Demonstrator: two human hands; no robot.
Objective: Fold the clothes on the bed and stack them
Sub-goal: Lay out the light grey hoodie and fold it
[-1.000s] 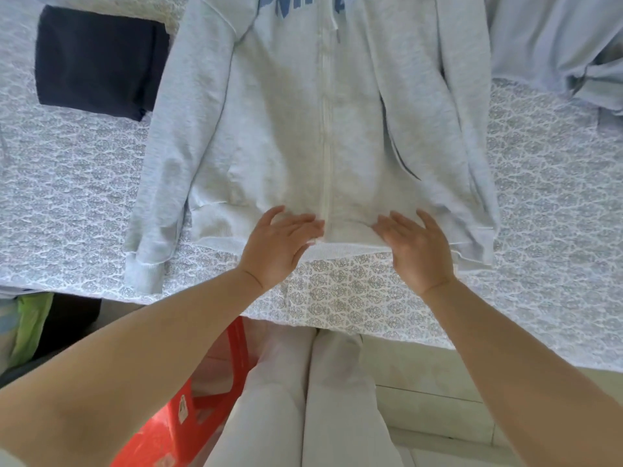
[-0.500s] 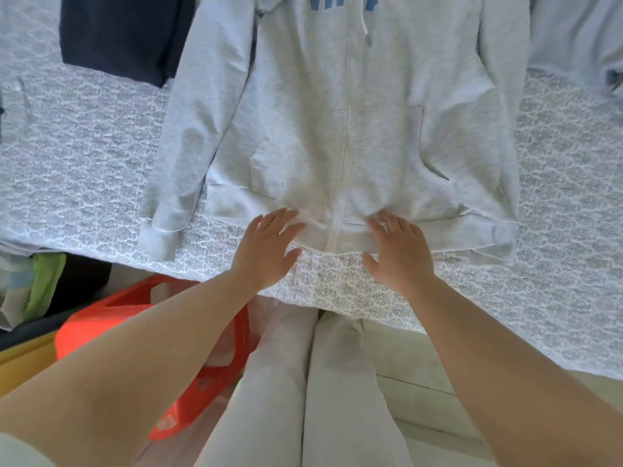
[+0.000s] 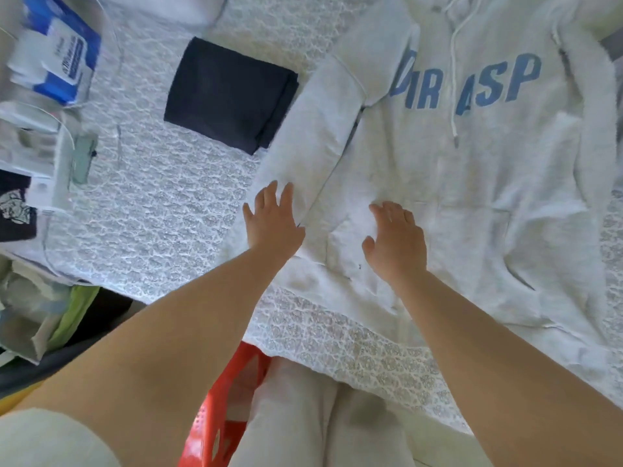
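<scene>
The bed (image 3: 151,210), under its patterned white cover, fills most of your view, and the grey hoodie (image 3: 472,197) lies spread front-up across its right half, blue letters at the far end, hem at the near edge. It looks flat but not yet folded: both sleeves lie out along the sides, so you are, I judge, at the smoothing step with every fold of this garment left to make. To its left, at the far side, a dark folded garment (image 3: 229,96) sits squared on the cover, touching the hoodie's left sleeve; that seems the one finished piece and the likely base of your stack. Whether more clothes wait beyond the frame cannot be told.

Your left hand (image 3: 273,220) lies flat with fingers spread on the lower part of the left sleeve, gripping nothing. Your right hand (image 3: 396,237) rests flat, fingers extended, on the hoodie body near the pocket, also holding nothing.

Below the near edge, an orange-red basket (image 3: 219,416) stands by your legs; its contents are hidden.
</scene>
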